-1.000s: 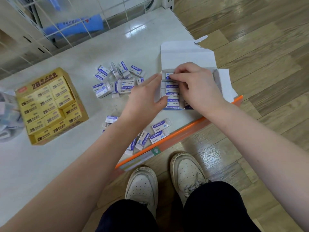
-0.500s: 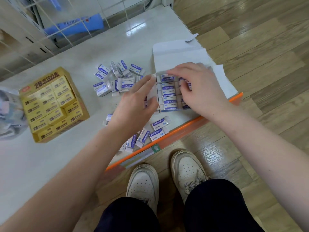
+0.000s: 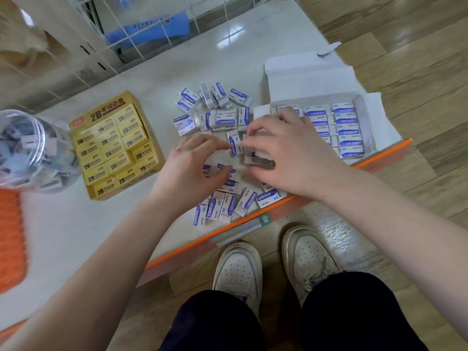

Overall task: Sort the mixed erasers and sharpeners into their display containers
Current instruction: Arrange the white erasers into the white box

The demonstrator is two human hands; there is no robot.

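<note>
Both hands are working over the worktop (image 3: 76, 224), in the gap between the loose erasers (image 3: 222, 120) and the white box (image 3: 309, 79). The right hand (image 3: 291, 153) is curling its fingers and thumb around a small stack (image 3: 258, 158) of erasers, which is blurred. The left hand (image 3: 197, 165) is curling too, its forefinger touching a blue-banded eraser (image 3: 233, 145) just beside the stack; whether it is gripping anything, I cannot tell.

The white box is sitting open at the right end of the worktop, its lid lying back, with neat rows (image 3: 347, 133) of erasers filling it. More erasers (image 3: 228, 203) are lying scattered under and below the hands, close to the worktop's orange edge (image 3: 379, 155).

To the left, well apart from the hands, a yellow box (image 3: 106, 110) is holding yellow packs in rows. A clear jar (image 3: 33, 150) full of small mixed pieces is lying beside it at the left edge of the view.
</note>
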